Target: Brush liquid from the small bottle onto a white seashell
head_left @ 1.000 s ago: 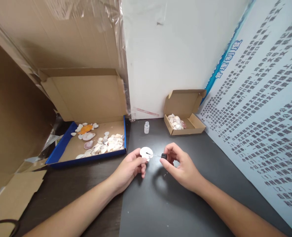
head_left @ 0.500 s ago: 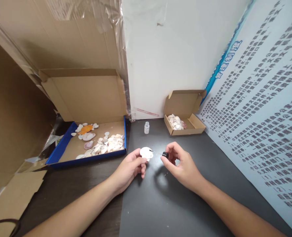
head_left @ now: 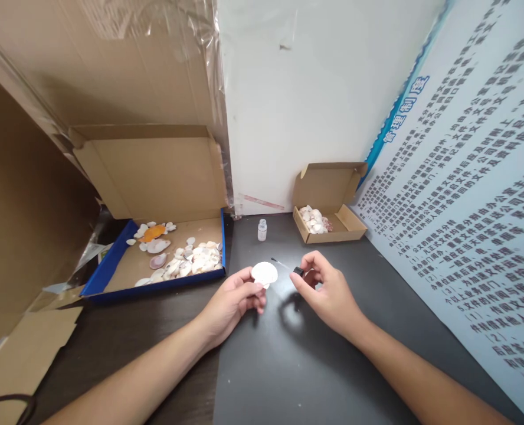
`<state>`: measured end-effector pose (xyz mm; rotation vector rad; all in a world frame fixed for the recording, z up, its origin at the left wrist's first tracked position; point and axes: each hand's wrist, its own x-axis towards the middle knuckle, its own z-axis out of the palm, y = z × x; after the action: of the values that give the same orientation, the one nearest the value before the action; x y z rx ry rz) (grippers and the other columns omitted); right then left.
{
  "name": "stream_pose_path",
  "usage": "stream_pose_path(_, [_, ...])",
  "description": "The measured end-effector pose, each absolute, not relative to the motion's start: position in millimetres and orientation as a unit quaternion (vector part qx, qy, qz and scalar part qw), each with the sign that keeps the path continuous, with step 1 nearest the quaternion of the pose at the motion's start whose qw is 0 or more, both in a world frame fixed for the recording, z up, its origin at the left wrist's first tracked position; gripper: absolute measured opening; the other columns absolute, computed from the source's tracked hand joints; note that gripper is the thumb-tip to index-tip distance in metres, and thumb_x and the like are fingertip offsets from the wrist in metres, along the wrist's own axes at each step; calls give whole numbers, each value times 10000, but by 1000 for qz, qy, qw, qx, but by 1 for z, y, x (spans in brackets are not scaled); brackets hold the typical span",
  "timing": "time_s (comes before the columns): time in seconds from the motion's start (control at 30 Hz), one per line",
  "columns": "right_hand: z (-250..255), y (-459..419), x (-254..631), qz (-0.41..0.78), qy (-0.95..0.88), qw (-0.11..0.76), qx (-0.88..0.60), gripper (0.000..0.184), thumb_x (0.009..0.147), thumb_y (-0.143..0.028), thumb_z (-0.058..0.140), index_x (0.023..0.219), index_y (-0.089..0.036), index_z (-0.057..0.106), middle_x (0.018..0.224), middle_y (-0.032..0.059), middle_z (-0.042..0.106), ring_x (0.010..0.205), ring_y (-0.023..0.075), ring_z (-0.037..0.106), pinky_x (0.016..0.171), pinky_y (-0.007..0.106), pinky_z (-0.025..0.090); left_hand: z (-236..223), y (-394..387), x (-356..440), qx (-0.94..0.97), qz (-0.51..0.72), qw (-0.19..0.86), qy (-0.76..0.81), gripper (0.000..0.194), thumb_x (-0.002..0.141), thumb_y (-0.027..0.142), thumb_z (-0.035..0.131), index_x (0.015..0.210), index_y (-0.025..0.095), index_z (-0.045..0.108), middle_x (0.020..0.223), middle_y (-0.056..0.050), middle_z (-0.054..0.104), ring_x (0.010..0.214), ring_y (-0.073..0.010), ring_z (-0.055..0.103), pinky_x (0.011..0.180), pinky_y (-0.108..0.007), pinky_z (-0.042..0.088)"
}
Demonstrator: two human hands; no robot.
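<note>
fingers [head_left: 248, 289] of the left hand [head_left: 229, 304] are clamped on the near left edge of a white shell [head_left: 264, 272], thumb above and fingertips curled below. in the head view, the only one supplied, the shell is between the two hands, above the dark tabletop [head_left: 262, 378], most of its upper face uncovered.

the right hand [head_left: 328, 295] pinches a black cap [head_left: 298, 271] between thumb and fingers. a thin stem [head_left: 282, 264] runs from the cap, its dark tip beside the shell's far right edge and apparently not touching it. an uncapped bottle [head_left: 262, 231] stands upright beyond the shell.

for good control, the shell should be gripped by its edge only and kept steady. the cap should be held lightly and turned with the fingers, not the whole arm. light contact should serve best; heavy pressure could bend the stem.

pose: both forearms enter from the lower corners and converge. the left wrist looks nearly straight. the right hand is arched, its shadow on the tabletop suggesting that it is raised.
</note>
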<state>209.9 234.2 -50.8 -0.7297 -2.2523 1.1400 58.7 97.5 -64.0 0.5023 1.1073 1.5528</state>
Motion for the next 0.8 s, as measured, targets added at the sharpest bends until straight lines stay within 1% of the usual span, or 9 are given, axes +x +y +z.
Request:
stream_pose_path(0.07, [-53, 233, 209, 403, -838, 256, -265, 209, 842, -335, 608, 843, -231, 426, 664, -63, 542, 511, 101, 518, 532, 230, 406, -61, 97, 60, 221, 675, 554, 435, 225, 752, 196, 716, 965, 136, 676, 911, -58, 617, 836, -145, 577, 741, -268, 506])
stream_pose_path(0.13, [-55, 229, 208, 376, -851, 263, -255, 194, 835, -321, 613, 844, -228, 443, 683, -53, 568, 535, 108, 551, 550, 233, 420, -59, 95, 63, 231, 681, 572, 395, 272, 756, 186, 719, 1024, 149, 691, 1062, -86, 627, 997, -188, 568, 900, -332, 484])
stream_pose_path(0.17, [-56, 227, 208, 359, -859, 268, -248, 177, 831, -307, 610, 847, -226, 454, 693, -45, 581, 558, 116, 570, 563, 236, 424, -58, 94, 64, 236, 681, 582, 376, 285, 762, 184, 714, 1046, 157, 692, 1096, -91, 629, 1044, -202, 558, 957, -360, 457])
stream_pose_path(0.23, [-58, 221, 207, 319, -877, 277, -230, 133, 821, -267, 596, 852, -221, 475, 700, -32, 595, 599, 131, 593, 576, 242, 420, -56, 92, 68, 247, 686, 590, 348, 281, 773, 184, 702, 1053, 168, 697, 1085, -85, 641, 1072, -211, 551, 1014, -382, 412])
stream_pose_path(0.37, [-61, 215, 203, 229, -911, 293, -179, 100, 786, -211, 580, 816, -214, 484, 691, -14, 590, 590, 144, 549, 570, 257, 382, -54, 89, 74, 266, 684, 586, 342, 221, 765, 201, 717, 986, 183, 717, 1013, -56, 663, 1027, -186, 557, 1024, -351, 378])
stream_pose_path(0.47, [-65, 214, 199, 167, -920, 322, -150, 85, 785, -213, 576, 822, -206, 500, 708, 12, 596, 609, 167, 528, 593, 281, 372, -54, 88, 78, 270, 681, 581, 354, 221, 745, 226, 742, 961, 185, 723, 995, -49, 670, 1002, -179, 556, 991, -320, 376])
stream_pose_path(0.57, [-69, 211, 197, 128, -923, 343, -122, 85, 816, -254, 573, 836, -195, 515, 723, 38, 590, 622, 191, 513, 592, 299, 364, -54, 87, 80, 278, 686, 569, 360, 209, 738, 236, 744, 939, 185, 727, 943, -41, 668, 942, -167, 554, 928, -287, 384])
stream_pose_path(0.67, [-71, 208, 196, 147, -917, 350, -121, 116, 829, -285, 578, 830, -193, 507, 728, 37, 575, 637, 190, 510, 596, 296, 367, -55, 87, 81, 287, 688, 560, 361, 218, 729, 247, 744, 936, 181, 726, 941, -46, 666, 948, -174, 544, 903, -275, 378])
stream_pose_path(0.8, [-73, 206, 197, 250, -898, 331, -146, 149, 794, -276, 602, 802, -207, 471, 704, -6, 543, 614, 152, 496, 567, 257, 362, -55, 86, 80, 295, 681, 554, 377, 222, 712, 258, 744, 916, 173, 724, 923, -50, 667, 934, -183, 538, 872, -268, 371])
